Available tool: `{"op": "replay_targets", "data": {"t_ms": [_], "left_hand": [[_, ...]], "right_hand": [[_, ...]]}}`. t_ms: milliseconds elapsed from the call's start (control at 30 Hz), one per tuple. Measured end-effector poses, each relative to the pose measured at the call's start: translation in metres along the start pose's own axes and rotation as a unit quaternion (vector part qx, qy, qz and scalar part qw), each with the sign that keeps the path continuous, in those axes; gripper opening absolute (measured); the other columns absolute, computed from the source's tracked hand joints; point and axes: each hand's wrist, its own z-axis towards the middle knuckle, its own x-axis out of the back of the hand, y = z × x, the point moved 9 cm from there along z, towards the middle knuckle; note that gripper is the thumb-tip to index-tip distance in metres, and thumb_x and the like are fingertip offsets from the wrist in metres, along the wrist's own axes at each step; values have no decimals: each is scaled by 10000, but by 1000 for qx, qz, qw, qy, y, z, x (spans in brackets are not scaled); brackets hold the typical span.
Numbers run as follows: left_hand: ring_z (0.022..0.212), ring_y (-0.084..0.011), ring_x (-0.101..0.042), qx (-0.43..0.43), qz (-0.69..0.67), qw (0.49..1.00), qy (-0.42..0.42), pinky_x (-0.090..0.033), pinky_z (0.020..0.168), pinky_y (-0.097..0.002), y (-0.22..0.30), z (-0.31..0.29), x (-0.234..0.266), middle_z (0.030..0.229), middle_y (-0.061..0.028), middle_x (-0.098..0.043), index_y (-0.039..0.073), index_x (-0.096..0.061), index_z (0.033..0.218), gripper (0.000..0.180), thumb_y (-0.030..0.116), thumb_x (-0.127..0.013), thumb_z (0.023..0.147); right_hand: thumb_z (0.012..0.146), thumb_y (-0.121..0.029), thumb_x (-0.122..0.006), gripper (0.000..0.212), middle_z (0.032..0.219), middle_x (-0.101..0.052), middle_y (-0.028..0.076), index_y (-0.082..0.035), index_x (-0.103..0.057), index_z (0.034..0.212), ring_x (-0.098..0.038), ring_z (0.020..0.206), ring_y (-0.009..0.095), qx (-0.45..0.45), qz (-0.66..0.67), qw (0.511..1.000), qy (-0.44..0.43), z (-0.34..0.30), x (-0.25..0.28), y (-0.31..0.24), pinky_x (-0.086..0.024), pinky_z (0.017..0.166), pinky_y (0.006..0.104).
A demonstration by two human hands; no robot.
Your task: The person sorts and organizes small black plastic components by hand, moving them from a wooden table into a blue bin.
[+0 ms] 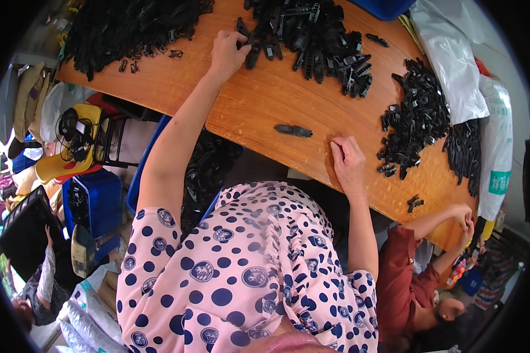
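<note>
My left hand (228, 56) reaches to the far side of the table, at the left edge of a heap of black plastic clip-like parts (306, 44). Its fingers are bent and closed on a black plastic part (253, 55) there. Close to the table's near edge rests my right hand (348, 157), knuckles up and fingers curled in; whatever is inside them, if anything, is hidden. One long black plastic clip (293, 130) lies alone on the wood, between my two hands and apart from both.
A wide mound of small black parts (129, 29) covers the table's (247, 112) far left. Another black pile (415, 112) lies at right, beside white plastic sacks (494, 135). A person in a dark red top (403, 282) works at my right. Below the table stands a blue bin (141, 167) holding black parts.
</note>
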Motion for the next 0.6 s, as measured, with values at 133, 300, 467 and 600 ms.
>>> {"op": "replay_targets", "data": {"t_ms": [133,300,467,600], "left_hand": [[1124,-353,-522,-58,-4,998,-24,-462,954,-426,32,-36,-8,1173,-149,-560,46,-677,989,166,100,-727,840],[969,-277,-599,-62,-96,993,21,-521,806,-342,62,-79,-1,1132,-117,-579,23,-657,1029,156,60,-703,885],[956,-261,-619,-94,-152,974,139,-527,791,-328,43,-83,36,1112,-127,-588,21,-644,1082,188,-47,-619,909],[1028,-288,-609,-46,-92,994,34,-520,844,-335,25,-66,38,1123,-99,-605,62,-644,1137,286,-52,-609,878]], "right_hand": [[897,-38,-669,46,844,-592,142,-21,-631,918,-619,748,346,7,-5,1000,15,0,2,3,-498,637,389],[888,-33,-674,48,836,-593,133,-23,-629,902,-619,746,343,12,-6,1000,20,2,1,2,-495,628,395],[884,-26,-678,50,831,-595,133,-23,-632,903,-618,739,342,12,1,999,31,0,1,2,-495,627,393],[882,-18,-681,52,833,-598,139,-21,-633,903,-620,742,348,3,9,1000,29,0,2,2,-499,633,390]]}}
